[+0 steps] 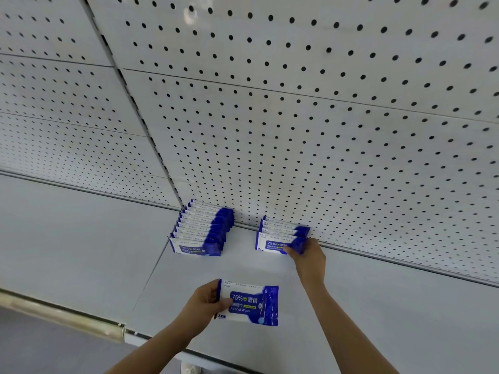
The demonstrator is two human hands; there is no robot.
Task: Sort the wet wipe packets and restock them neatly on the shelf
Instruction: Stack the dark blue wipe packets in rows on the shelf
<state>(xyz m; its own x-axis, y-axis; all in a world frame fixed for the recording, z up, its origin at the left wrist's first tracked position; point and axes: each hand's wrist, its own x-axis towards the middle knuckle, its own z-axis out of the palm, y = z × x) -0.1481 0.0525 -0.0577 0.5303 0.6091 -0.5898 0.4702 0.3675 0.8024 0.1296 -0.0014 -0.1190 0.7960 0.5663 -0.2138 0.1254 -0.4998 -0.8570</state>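
At lower centre, the left hand grips a wipe packet above the shelf. The right hand pinches the front packet of the short row at centre right.

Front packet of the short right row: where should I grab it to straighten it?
Pinch the blue right end of the front packet, coming from the right, as the right hand does. It stands on edge with only that end and the front face exposed; more packets sit directly behind it.
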